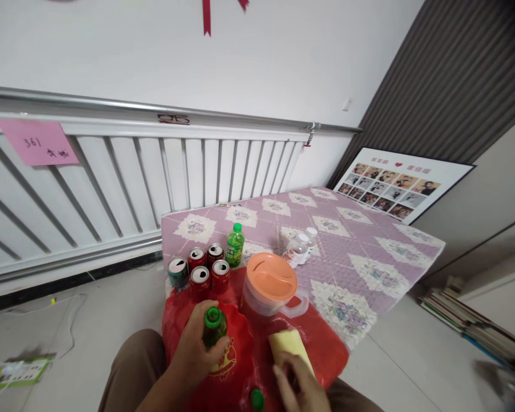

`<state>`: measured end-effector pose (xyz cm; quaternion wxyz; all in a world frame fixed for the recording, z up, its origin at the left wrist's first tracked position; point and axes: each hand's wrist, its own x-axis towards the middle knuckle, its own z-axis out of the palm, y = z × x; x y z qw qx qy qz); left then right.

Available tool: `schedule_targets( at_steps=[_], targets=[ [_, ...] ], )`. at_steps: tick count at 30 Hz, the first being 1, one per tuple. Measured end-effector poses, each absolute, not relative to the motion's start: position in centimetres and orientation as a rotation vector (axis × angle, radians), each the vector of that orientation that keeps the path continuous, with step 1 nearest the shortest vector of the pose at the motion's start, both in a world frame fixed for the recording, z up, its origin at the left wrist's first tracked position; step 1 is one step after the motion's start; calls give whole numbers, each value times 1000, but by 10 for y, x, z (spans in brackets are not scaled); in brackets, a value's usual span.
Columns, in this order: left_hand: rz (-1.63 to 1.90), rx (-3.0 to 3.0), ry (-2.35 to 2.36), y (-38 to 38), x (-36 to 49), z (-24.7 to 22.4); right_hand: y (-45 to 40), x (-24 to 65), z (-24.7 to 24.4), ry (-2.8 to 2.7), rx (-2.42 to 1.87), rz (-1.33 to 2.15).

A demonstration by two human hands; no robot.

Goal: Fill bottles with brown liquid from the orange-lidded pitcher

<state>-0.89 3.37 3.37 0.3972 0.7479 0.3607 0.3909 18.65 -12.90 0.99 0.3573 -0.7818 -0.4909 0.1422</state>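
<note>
My left hand (pixel 193 349) is wrapped round an uncapped green bottle (pixel 215 327), upright over a red tray (pixel 240 343) with a yellow print. At the right, the fingers of my right hand (pixel 298 383) are on a folded yellow cloth (pixel 290 345); whether they grip it is hard to tell. A green cap (pixel 257 399) lies near the front edge, between my hands. Beyond them stands a clear plastic jug (pixel 264 300) with an orange lid (pixel 272 276). Several opened cans (pixel 199 278) are grouped at the left, beside a capped green bottle (pixel 235 246).
Two clear bottles with white caps (pixel 301 243) are behind the jug on the patterned tablecloth (pixel 352 269). A white radiator (pixel 223 171) runs behind the table. A photo board (pixel 390 183) leans at the right, above stacked books (pixel 459 320) on the floor.
</note>
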Motion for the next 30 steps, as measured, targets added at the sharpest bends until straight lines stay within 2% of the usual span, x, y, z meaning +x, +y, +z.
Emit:
schedule_targets(
  at_steps=[4, 7, 14, 20, 30],
  targets=[
    [991, 1846, 924, 32, -8, 32, -114, 231, 53, -853, -1947, 160],
    [1023, 1809, 948, 31, -6, 31, -97, 254, 67, -774, -1844, 252],
    [990, 1826, 928, 33, -8, 34, -64, 266, 62, -783, -1547, 645],
    [928, 1804, 917, 33, -8, 35, -46, 268, 53, -727, -1441, 684],
    [1002, 1780, 870, 31, -6, 38, -25, 257, 68, -631, -1417, 646]
  ],
)
